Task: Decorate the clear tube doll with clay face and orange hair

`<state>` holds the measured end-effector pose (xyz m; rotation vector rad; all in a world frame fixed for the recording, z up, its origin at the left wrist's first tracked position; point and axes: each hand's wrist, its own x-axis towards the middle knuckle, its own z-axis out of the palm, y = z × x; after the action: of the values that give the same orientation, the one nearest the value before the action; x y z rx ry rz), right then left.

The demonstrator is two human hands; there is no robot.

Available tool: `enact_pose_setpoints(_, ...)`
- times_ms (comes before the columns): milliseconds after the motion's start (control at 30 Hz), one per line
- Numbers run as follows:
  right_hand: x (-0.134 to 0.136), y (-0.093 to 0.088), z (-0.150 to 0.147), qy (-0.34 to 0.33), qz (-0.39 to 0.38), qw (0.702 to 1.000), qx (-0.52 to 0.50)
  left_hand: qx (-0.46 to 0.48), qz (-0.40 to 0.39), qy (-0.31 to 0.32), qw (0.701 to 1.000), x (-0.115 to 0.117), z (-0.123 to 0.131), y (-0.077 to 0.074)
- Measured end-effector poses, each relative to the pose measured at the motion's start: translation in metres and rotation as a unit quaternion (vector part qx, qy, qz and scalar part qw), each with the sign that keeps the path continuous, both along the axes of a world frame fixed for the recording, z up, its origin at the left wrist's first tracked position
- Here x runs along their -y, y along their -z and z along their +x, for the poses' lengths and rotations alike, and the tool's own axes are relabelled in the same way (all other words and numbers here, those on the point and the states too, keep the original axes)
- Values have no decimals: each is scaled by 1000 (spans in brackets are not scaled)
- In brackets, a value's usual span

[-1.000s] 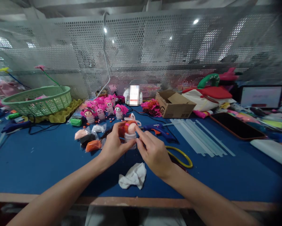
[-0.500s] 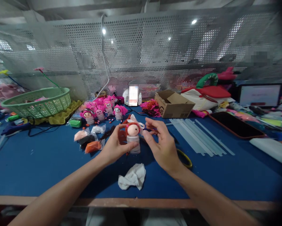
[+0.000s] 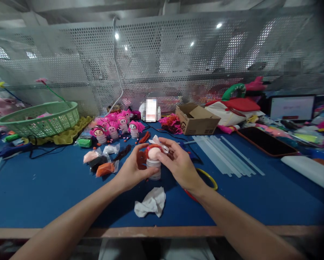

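Tissue [image 3: 150, 203] near red-haired doll [image 3: 153, 162]

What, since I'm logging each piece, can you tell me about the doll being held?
The doll has a round, peach head, orange-red hair, a white bow-like piece on top and a ribbed, whitish, plastic-looking body. It is upright in the left hand, over the blue table; the right hand has its thumb at the face, partly hiding it.

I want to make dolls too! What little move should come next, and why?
Maybe the right hand should lift its thumb off the face of the doll: it hides one side, no eye shows on the rest, and nearby pink dolls show eyes. The left hand holds the doll.
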<state>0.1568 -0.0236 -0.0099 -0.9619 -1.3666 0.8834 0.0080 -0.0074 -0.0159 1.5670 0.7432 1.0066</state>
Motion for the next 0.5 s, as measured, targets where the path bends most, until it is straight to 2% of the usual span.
enact_pose_setpoints(167,-2,3,0,-6,-2,1000,2,-4,4,-6,1000,0,-1,1)
enact_pose_setpoints(333,-2,2,2,-39,-18,998,-46,5,-10,-3,1000,1,0,-1)
enact_pose_setpoints(500,-1,-1,1,-28,-17,999,-33,10,-14,4,1000,0,0,-1)
